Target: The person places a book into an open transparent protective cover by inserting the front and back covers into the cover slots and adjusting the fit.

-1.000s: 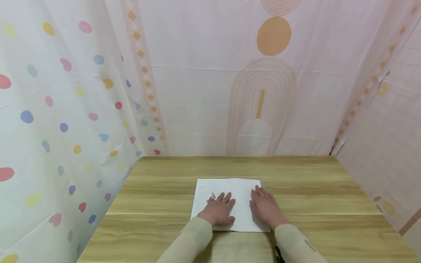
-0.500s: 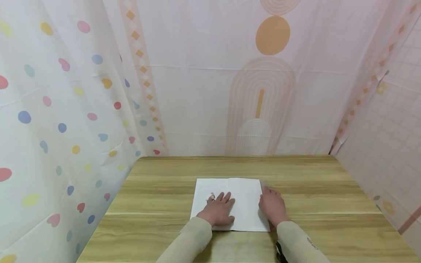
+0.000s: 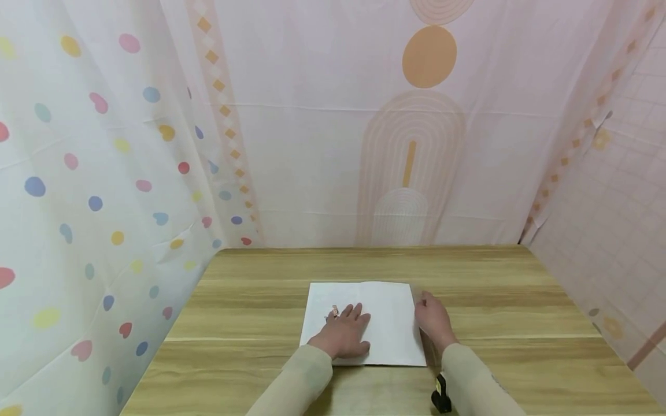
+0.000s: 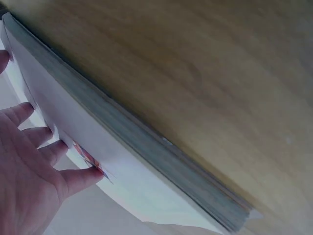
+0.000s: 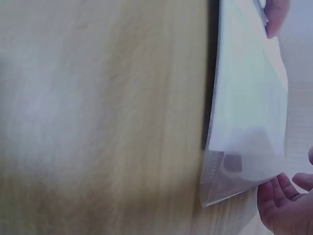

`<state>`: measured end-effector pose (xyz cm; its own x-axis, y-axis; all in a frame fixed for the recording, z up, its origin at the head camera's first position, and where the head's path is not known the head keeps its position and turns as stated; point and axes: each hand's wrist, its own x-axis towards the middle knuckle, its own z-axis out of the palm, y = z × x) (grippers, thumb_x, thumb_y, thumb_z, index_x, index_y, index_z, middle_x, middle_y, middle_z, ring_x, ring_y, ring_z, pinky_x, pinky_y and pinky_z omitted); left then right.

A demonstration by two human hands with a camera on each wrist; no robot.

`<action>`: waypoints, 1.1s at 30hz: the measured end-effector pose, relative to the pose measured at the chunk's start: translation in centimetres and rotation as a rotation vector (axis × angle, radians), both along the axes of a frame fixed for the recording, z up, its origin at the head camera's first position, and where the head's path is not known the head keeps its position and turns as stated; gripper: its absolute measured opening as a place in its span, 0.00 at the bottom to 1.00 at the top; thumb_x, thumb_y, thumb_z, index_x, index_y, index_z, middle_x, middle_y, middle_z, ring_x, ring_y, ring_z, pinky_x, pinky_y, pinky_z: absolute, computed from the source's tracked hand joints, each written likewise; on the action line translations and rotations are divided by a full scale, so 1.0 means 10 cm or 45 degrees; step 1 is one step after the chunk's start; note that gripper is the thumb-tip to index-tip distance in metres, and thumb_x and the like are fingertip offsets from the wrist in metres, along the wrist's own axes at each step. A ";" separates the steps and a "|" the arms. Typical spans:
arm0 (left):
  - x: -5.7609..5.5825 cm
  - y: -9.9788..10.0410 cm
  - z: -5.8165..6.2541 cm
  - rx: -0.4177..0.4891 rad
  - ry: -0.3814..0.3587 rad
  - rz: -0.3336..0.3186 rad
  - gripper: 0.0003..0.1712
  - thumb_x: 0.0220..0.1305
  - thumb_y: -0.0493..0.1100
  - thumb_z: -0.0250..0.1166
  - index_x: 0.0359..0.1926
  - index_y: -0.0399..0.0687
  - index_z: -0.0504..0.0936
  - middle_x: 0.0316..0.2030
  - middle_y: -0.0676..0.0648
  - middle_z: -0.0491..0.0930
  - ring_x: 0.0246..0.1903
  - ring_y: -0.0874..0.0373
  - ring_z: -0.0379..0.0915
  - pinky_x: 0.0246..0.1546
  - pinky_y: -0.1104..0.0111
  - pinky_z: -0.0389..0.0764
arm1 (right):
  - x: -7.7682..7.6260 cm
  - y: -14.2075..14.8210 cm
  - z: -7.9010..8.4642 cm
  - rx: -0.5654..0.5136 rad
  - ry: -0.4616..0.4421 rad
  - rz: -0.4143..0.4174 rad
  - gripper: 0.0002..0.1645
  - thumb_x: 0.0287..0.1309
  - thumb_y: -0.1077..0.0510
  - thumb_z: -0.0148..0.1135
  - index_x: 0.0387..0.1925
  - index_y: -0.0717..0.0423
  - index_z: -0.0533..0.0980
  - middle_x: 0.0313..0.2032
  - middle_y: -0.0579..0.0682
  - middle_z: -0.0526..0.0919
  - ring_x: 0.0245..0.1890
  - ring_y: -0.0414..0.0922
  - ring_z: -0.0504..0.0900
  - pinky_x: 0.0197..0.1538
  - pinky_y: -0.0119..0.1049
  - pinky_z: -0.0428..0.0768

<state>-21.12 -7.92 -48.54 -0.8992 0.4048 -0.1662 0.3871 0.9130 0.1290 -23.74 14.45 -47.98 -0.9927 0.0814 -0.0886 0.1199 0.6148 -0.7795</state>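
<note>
An open book (image 3: 392,332) with white pages lies on the wooden table in the head view. My left hand (image 3: 340,335) rests flat on its left page, fingers spread, beside a small printed figure (image 3: 335,311). The left wrist view shows the thick stack of page edges (image 4: 132,142) under that hand. Past the right page, a clear plastic cover flap (image 5: 230,183) sticks out in the right wrist view. Curled fingers of my right hand (image 3: 435,320) hold the flap's outer edge, with the thumb close above.
The wood-grain table (image 3: 260,312) extends around the book on all sides. Behind it hangs a pale patterned curtain (image 3: 312,173), with a dotted curtain (image 3: 119,173) at the left. A black strap piece (image 3: 441,396) hangs by the right sleeve.
My right hand has slid off the right page to the right and curled at the outer edge of the cover. The left hand stays on the left page.
</note>
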 end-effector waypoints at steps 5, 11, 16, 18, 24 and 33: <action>0.01 -0.01 0.03 0.060 -0.028 0.019 0.40 0.64 0.58 0.60 0.74 0.52 0.64 0.74 0.43 0.57 0.73 0.47 0.51 0.67 0.43 0.58 | 0.02 0.01 0.01 -0.172 -0.109 0.002 0.33 0.74 0.58 0.35 0.72 0.76 0.50 0.71 0.74 0.53 0.71 0.68 0.52 0.69 0.61 0.56; 0.03 -0.03 0.03 0.091 -0.032 0.016 0.40 0.65 0.57 0.58 0.75 0.51 0.62 0.74 0.45 0.59 0.73 0.47 0.51 0.67 0.43 0.57 | 0.03 -0.01 0.01 -0.252 -0.141 0.029 0.36 0.76 0.54 0.35 0.72 0.78 0.47 0.72 0.74 0.48 0.72 0.68 0.47 0.71 0.60 0.50; 0.04 -0.03 0.03 0.113 -0.032 0.026 0.38 0.67 0.55 0.55 0.76 0.51 0.61 0.74 0.47 0.59 0.73 0.47 0.51 0.68 0.41 0.54 | 0.01 -0.02 0.07 -0.301 -0.111 0.011 0.34 0.76 0.54 0.34 0.72 0.75 0.51 0.72 0.72 0.51 0.72 0.67 0.49 0.71 0.59 0.51; 0.05 -0.03 0.03 0.114 -0.027 0.028 0.38 0.67 0.55 0.54 0.75 0.51 0.61 0.74 0.47 0.60 0.73 0.47 0.51 0.68 0.41 0.53 | 0.00 -0.02 0.10 -0.349 -0.094 -0.001 0.32 0.76 0.56 0.36 0.71 0.75 0.54 0.71 0.72 0.54 0.72 0.67 0.51 0.71 0.58 0.53; 0.02 -0.02 0.02 0.116 -0.030 0.033 0.37 0.69 0.54 0.53 0.76 0.51 0.59 0.74 0.48 0.60 0.74 0.47 0.50 0.69 0.43 0.50 | 0.00 -0.03 0.22 -0.455 -0.108 0.028 0.29 0.74 0.59 0.44 0.68 0.76 0.61 0.68 0.73 0.62 0.69 0.65 0.60 0.67 0.58 0.62; 0.02 -0.02 0.03 0.263 -0.059 0.064 0.39 0.67 0.51 0.49 0.77 0.48 0.57 0.73 0.47 0.61 0.73 0.47 0.51 0.70 0.42 0.48 | 0.01 -0.09 0.31 -0.495 -0.136 0.089 0.30 0.73 0.51 0.51 0.68 0.67 0.67 0.56 0.63 0.78 0.47 0.49 0.80 0.47 0.45 0.80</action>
